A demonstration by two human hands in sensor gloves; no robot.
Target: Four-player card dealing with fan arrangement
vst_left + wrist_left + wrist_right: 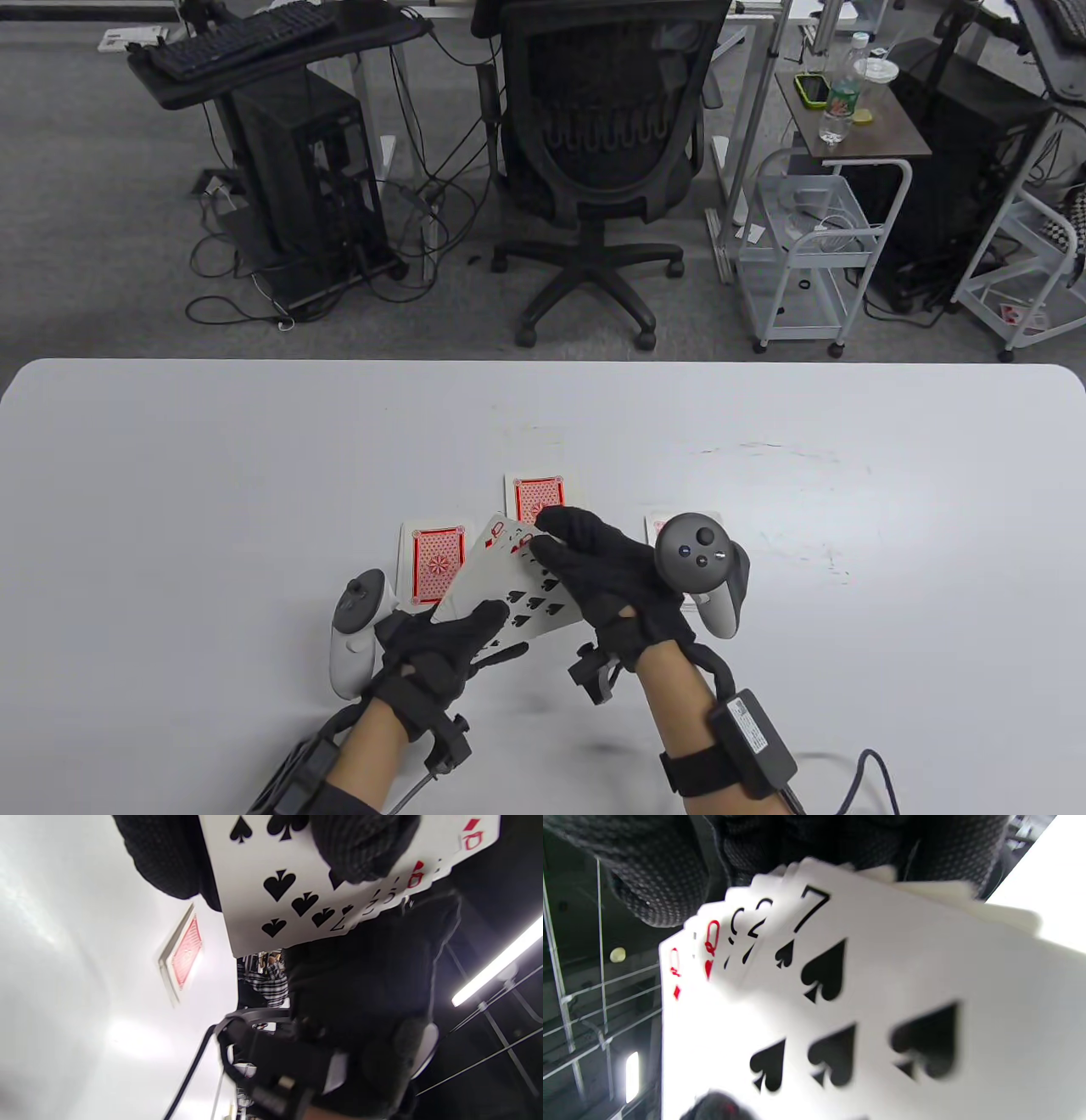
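A face-up fan of cards [509, 586], seven of spades in front and two red queens behind, is held above the table between both hands. My left hand [462, 641] grips its near end, thumb on the seven [292, 882]. My right hand [585, 556] holds the fan's far edge, fingers over the card tops [806, 955]. Three face-down red-backed piles lie on the white table [212, 475]: one at the left [433, 560], one at the far middle [530, 492], and one at the right [666, 522] mostly hidden behind my right tracker.
The left face-down pile also shows in the left wrist view [182, 955]. Beyond the table's far edge stand an office chair [602, 153], a computer desk [288, 127] and a white cart [814, 246].
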